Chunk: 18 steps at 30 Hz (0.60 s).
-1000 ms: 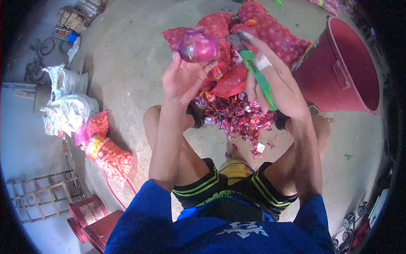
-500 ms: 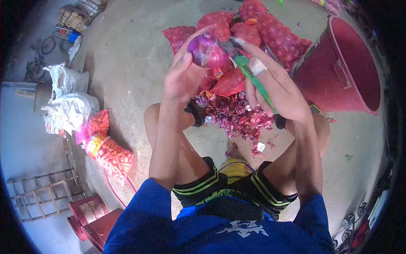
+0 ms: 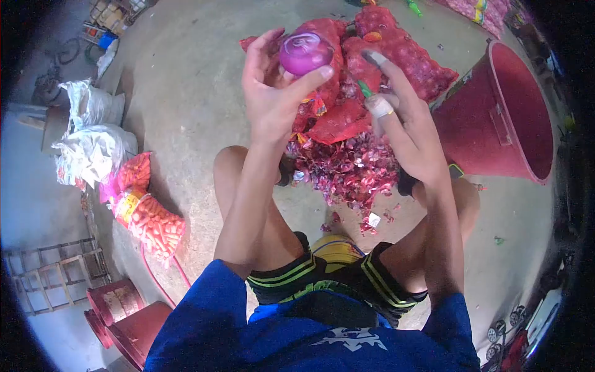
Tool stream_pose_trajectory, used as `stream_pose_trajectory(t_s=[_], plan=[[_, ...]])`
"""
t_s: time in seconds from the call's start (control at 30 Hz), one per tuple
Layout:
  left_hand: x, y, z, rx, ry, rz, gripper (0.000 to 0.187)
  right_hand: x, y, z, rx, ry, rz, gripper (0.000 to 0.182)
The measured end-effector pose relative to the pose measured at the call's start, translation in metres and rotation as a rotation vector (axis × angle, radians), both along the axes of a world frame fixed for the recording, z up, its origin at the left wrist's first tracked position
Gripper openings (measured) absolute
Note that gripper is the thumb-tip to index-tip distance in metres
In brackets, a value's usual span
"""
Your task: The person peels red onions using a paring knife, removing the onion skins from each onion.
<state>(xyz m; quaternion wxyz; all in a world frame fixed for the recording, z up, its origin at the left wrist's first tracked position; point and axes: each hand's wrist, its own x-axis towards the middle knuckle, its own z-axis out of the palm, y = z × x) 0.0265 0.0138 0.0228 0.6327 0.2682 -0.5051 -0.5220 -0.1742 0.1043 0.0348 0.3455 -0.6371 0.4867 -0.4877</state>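
Your left hand (image 3: pixel 273 93) cups a purple onion (image 3: pixel 305 54) at the upper middle of the frame, fingers curled behind it and thumb along its lower right side. Your right hand (image 3: pixel 406 127), just right of center and apart from the onion, grips a green tool (image 3: pixel 364 88) (only a short green piece shows, so its far end can't be told), with the index finger stretched toward the top. A white wrap (image 3: pixel 382 108) circles your right thumb. Beyond your hands, red mesh sacks (image 3: pixel 406 56) lie at the upper middle; below them, onion skins (image 3: pixel 353 180) are heaped on the floor (image 3: pixel 192 93). A big red tub (image 3: pixel 465 139) stands at the right.
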Motion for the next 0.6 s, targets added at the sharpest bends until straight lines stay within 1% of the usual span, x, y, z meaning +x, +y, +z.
stream_pose_trajectory(t_s=[0.03, 0.07, 0.13, 0.17, 0.2, 0.27, 0.37, 0.43, 0.47, 0.53, 0.6], plan=[[-0.001, 0.003, 0.001, -0.042, -0.092, 0.015, 0.076, 0.000, -0.002, -0.001, -0.101, 0.065, -0.011, 0.064], [-0.002, 0.004, 0.000, -0.035, -0.088, 0.007, 0.076, 0.000, -0.001, -0.001, -0.093, 0.069, -0.018, 0.064], [-0.001, 0.007, -0.002, -0.024, -0.144, -0.009, 0.074, 0.002, -0.002, 0.000, -0.094, 0.175, -0.016, 0.064], [-0.002, 0.008, -0.003, -0.022, -0.145, -0.011, 0.074, 0.003, -0.006, -0.006, -0.184, 0.226, -0.030, 0.064], [-0.002, 0.010, -0.003, -0.046, -0.142, 0.008, 0.072, 0.004, -0.010, -0.013, -0.183, 0.225, -0.031, 0.064], [-0.002, 0.011, -0.004, -0.070, -0.139, 0.026, 0.070, 0.006, -0.016, -0.022, -0.367, 0.270, -0.047, 0.063], [-0.001, 0.011, -0.005, -0.062, -0.109, 0.028, 0.070, 0.006, -0.014, -0.018, -0.301, 0.306, -0.039, 0.060], [0.001, 0.007, -0.007, -0.090, -0.224, 0.068, 0.070, 0.008, -0.014, -0.018, -0.318, 0.318, -0.054, 0.058], [0.001, 0.007, -0.008, -0.090, -0.223, 0.067, 0.070, 0.008, -0.014, -0.017, -0.335, 0.330, -0.068, 0.057], [-0.002, 0.010, -0.005, -0.016, -0.128, 0.012, 0.071, 0.010, -0.016, -0.019, -0.362, 0.340, -0.095, 0.054], [-0.003, 0.015, 0.001, 0.006, -0.121, -0.012, 0.070, 0.010, -0.021, -0.024, -0.390, 0.350, -0.118, 0.052]])
